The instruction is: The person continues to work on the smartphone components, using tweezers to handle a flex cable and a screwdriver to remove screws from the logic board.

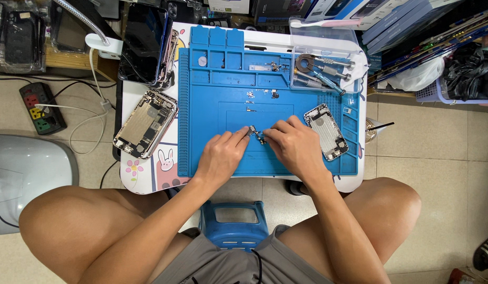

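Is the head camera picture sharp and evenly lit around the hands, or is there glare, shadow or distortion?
Head view: even, soft light; the left hand and right hand cast only faint shadows on the blue mat. The small part between the fingertips is too tiny to make out. Mild glare on the dark phone screens. Wide-angle lens bends the edges.

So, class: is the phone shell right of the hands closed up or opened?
Opened: the phone shell lies screenless on the blue mat, bare inside facing up.

one phone shell lies on the mat (right side), another left of it.
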